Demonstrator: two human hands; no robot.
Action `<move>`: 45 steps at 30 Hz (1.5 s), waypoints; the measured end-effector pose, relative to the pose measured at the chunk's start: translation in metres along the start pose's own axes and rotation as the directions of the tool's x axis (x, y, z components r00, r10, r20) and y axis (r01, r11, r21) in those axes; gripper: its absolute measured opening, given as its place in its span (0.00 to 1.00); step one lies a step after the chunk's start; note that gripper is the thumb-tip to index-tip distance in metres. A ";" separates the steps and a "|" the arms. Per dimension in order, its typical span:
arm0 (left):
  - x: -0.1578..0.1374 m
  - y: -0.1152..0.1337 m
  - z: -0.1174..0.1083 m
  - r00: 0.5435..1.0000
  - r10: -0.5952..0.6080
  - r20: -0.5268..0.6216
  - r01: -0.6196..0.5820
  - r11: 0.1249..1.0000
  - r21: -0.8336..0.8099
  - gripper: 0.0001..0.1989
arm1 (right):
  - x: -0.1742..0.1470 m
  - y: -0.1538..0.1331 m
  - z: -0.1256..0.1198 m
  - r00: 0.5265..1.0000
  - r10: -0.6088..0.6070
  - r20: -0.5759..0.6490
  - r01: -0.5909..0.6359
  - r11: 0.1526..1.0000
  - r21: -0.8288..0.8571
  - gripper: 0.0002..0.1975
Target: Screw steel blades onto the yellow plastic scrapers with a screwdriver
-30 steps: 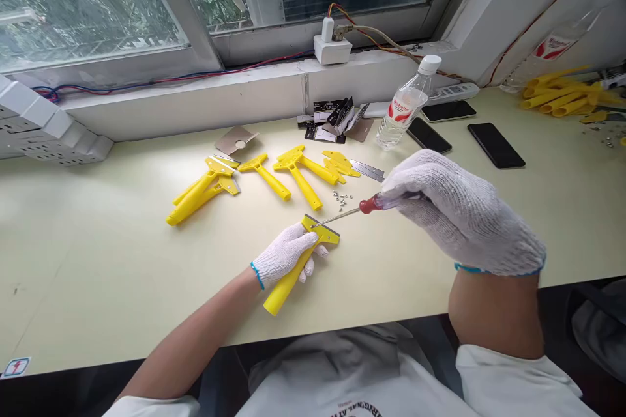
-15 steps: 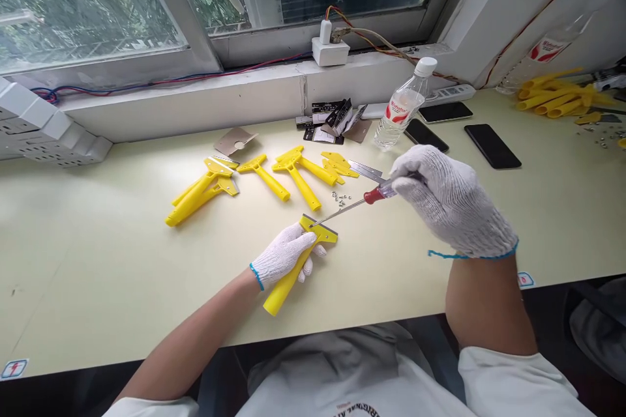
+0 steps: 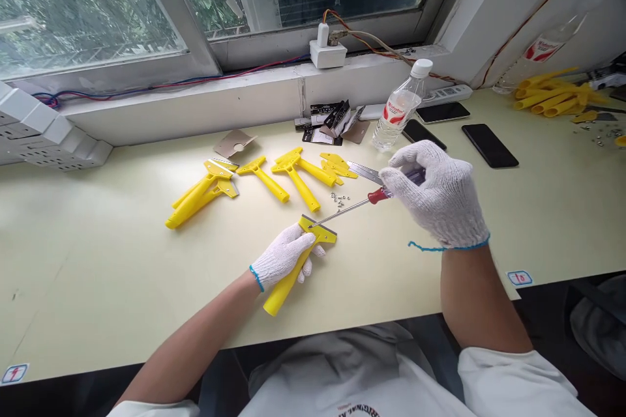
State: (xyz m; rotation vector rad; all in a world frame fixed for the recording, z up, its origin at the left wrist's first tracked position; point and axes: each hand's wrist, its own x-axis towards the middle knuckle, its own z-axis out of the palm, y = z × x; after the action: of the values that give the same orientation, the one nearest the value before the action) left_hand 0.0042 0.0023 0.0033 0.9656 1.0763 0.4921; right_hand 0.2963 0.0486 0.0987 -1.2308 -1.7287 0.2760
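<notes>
My gloved left hand (image 3: 284,253) is closed round a yellow scraper (image 3: 283,292) near the table's front, its bladed head pointing away from me. In my gloved right hand (image 3: 435,192) is a screwdriver (image 3: 348,208) with a red and clear handle. Its tip meets the left part of the scraper's head, at or beside a screw; the exact contact is too small to tell. Just beyond lie small loose screws (image 3: 338,199), metal blades (image 3: 364,172) and yellow head plates (image 3: 337,164). Yellow scraper handles (image 3: 303,187) rest behind, and scrapers with blades (image 3: 203,192) lie to the left.
A water bottle (image 3: 397,107) stands behind my right hand, near dark phones (image 3: 490,145). Black packaging cards (image 3: 325,122) and a brown card piece (image 3: 235,143) lie by the sill. More yellow parts (image 3: 548,98) sit far right. White stacked blocks (image 3: 44,127) stand at left.
My right hand has turned on the screwdriver and shifted slightly left, its wrist swinging inward. The screwdriver tip stays on the scraper's head. My left hand holds still.
</notes>
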 end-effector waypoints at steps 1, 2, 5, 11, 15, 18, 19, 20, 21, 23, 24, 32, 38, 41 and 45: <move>0.000 0.001 0.000 1.000 0.000 0.001 0.000 1.000 0.004 0.16 | 0.000 0.002 0.000 1.000 0.003 0.022 -0.005 0.998 0.069 0.09; -0.001 0.001 0.001 1.000 0.001 0.005 -0.001 1.000 0.007 0.16 | -0.001 0.005 0.000 0.999 0.004 0.051 -0.012 0.988 0.157 0.11; 0.000 0.002 0.002 1.000 0.001 0.012 -0.001 1.000 0.013 0.16 | -0.003 0.012 0.004 0.992 -0.036 0.120 -0.021 0.896 0.443 0.18; 0.001 -0.002 0.000 1.000 0.007 0.016 -0.008 1.000 0.007 0.18 | -0.001 0.019 0.020 0.990 -0.072 0.122 -0.039 0.688 0.725 0.20; 0.002 -0.005 -0.001 0.999 0.016 0.030 -0.016 1.000 -0.010 0.19 | -0.004 0.015 0.034 0.958 -0.090 0.273 -0.167 0.598 0.784 0.16; 0.001 -0.003 0.000 1.000 0.013 0.017 -0.013 1.000 -0.015 0.19 | -0.010 0.011 0.050 0.912 -0.018 0.410 -0.335 0.544 0.769 0.15; 0.001 -0.002 0.000 1.000 0.012 0.016 -0.011 1.000 -0.015 0.19 | -0.010 0.010 0.055 0.912 0.025 0.410 -0.362 0.520 0.774 0.16; 0.001 0.000 0.001 1.000 0.009 0.019 -0.009 1.000 -0.015 0.19 | -0.009 0.010 0.058 0.920 0.079 0.383 -0.371 0.490 0.789 0.17; 0.000 0.001 0.001 1.000 0.008 0.023 -0.008 1.000 -0.013 0.19 | -0.007 0.012 0.059 0.931 0.147 0.335 -0.364 0.460 0.810 0.19; 0.000 0.002 0.001 1.000 0.007 0.030 -0.007 1.000 -0.007 0.18 | 0.001 0.020 0.055 0.926 0.306 0.220 -0.343 0.445 0.827 0.22; -0.001 0.003 0.001 0.999 0.006 0.032 -0.006 1.000 -0.008 0.18 | 0.006 0.026 0.050 0.908 0.379 0.178 -0.357 0.479 0.802 0.23; -0.002 0.002 -0.001 0.999 0.021 0.049 -0.019 0.999 -0.027 0.19 | 0.010 0.096 0.026 0.814 0.519 0.262 -0.425 0.839 -0.339 0.17; -0.001 0.003 -0.001 0.998 0.014 0.056 -0.012 1.000 -0.023 0.19 | 0.006 0.127 0.044 0.785 0.588 0.193 -0.369 0.695 -0.618 0.16; -0.003 0.002 -0.001 0.994 0.025 0.103 -0.020 0.998 -0.051 0.20 | 0.007 0.120 0.045 0.835 0.524 0.169 -0.260 0.645 -0.719 0.19; -0.011 0.004 0.001 0.969 0.055 0.239 -0.020 0.989 -0.148 0.21 | -0.005 0.069 0.057 0.895 0.392 0.216 -0.360 0.917 -0.172 0.21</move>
State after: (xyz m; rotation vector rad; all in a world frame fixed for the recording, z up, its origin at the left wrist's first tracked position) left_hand 0.0010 -0.0041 0.0127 0.8931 0.7922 0.4631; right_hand 0.2927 0.0952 0.0219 -1.6879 -1.7235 0.5769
